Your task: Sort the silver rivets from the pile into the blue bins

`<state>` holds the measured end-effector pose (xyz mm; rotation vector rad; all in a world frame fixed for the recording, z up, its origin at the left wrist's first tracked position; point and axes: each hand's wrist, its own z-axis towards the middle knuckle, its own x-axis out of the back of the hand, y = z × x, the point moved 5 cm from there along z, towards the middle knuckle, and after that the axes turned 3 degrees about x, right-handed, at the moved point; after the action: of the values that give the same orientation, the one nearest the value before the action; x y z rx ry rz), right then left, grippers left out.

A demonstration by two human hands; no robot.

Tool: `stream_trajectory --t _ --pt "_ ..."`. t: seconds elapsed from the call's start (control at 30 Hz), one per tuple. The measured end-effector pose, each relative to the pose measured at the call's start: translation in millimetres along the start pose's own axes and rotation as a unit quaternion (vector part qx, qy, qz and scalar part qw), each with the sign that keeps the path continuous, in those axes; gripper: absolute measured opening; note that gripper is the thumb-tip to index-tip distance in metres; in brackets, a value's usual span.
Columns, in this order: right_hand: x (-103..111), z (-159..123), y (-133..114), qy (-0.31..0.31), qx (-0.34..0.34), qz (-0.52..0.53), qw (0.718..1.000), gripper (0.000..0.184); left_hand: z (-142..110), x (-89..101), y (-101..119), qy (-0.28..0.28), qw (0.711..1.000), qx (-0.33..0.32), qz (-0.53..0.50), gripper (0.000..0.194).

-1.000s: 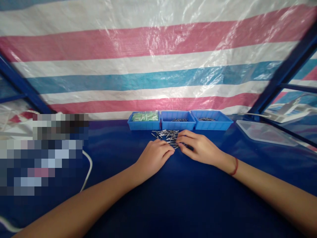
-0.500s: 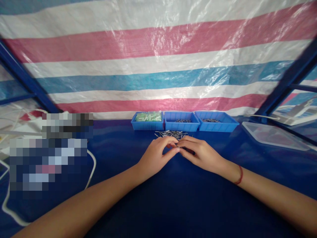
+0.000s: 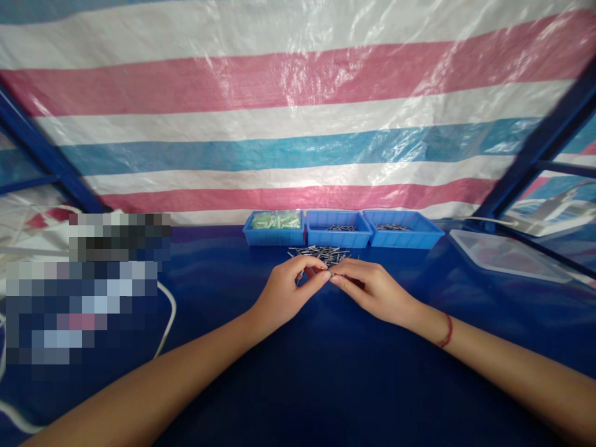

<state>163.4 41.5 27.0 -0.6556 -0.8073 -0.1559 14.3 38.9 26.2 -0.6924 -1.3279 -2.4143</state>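
Saw a pile of pins (image 3: 323, 253) on the table (image 3: 298, 385), behind the left hand (image 3: 284, 292) and right hand (image 3: 376, 288), before three bins (image 3: 339, 239) and, right of those, a panel (image 3: 507, 256).

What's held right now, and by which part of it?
A small grey metallic piece, apparently, pinched where the bare left hand and bare right hand meet. Which part is gripped can't be told: it's mostly covered.

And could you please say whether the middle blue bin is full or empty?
Partly filled: metal pieces lie in the middle blue bin, bare wall showing above.
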Motion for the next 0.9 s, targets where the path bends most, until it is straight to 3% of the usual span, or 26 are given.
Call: stream_trajectory --t 0.17,0.37,0.5,0.63,0.77,0.9 --pt "-0.1 -0.7 3.6 0.02 -0.003 0.002 1.0 0.017 -0.4 0.1 1.9 0.016 1.0 -0.018 0.0 0.007" --pt "10.0 -2.9 8.0 0.119 -0.037 0.0 0.992 0.012 -0.9 1.9 1.8 0.045 0.999 -0.03 0.0 0.006" --pt "16.7 -3.2 0.6 0.158 -0.022 -0.002 0.987 0.009 -1.3 1.6 0.8 0.046 0.998 -0.03 0.004 0.006" --pt "18.9 -4.8 -11.9 0.171 0.023 -0.015 0.985 0.007 -0.6 0.1 -0.7 0.027 0.999 -0.03 0.009 0.008" --pt "17.4 -5.5 -22.5 0.143 0.092 -0.057 0.984 0.004 -0.2 -2.1 0.5 0.0 0.999 -0.045 0.019 0.013" --pt "36.0 -2.9 -10.0 0.167 0.074 -0.134 0.974 0.005 1.7 2.1 -0.2 0.011 0.997 -0.042 0.067 0.022"
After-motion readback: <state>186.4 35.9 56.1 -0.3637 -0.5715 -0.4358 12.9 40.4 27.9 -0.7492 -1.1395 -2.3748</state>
